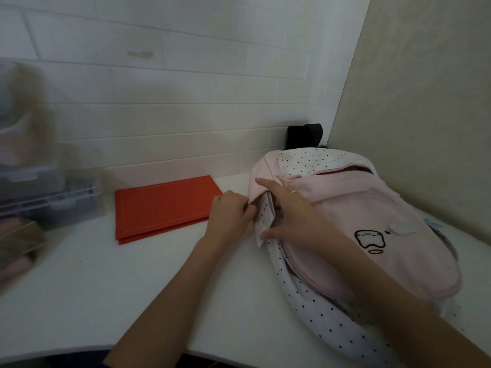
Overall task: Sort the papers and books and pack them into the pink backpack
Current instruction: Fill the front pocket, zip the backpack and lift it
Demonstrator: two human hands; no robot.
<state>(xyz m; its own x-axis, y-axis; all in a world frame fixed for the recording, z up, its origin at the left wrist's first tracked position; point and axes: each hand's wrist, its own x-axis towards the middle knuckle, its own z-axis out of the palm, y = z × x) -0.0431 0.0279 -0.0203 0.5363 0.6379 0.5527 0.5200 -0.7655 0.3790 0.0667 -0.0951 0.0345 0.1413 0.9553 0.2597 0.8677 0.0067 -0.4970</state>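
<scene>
Two bare hands meet at the left side of the pink fabric backpack (372, 235), which lies flat on the white surface (132, 288) at the right, its front panel facing up and showing a small black outline drawing and a pale round patch. Around that pink panel we see white cloth with small black dots, both at the top of the bag and along its near edge. Our left hand (229, 213) sits just beside the bag's left edge, its fingers (245, 208) curled and pinching the pink cloth at the opening. Our right hand (289, 211) comes in across the front of the bag, a ring on one finger; its forefinger is stretched out toward the pink edge while the thumb and other fingers hold a slim white printed booklet (265, 216), which stands on edge at the side opening, partly tucked in between the two hands. How far it reaches inside we cannot tell. A curved zip line near the top of the bag gapes slightly. To the left of our hands, well apart from the bag, a flat red rectangular folder (164, 208) lies on the surface, with a second red layer showing under its near edge. At the far left a clear plastic storage box (53, 197) stands, blurred, with other unclear shapes above and beside it. Behind the bag, a small black object (303, 135) stands against the white brick wall (186, 88).
</scene>
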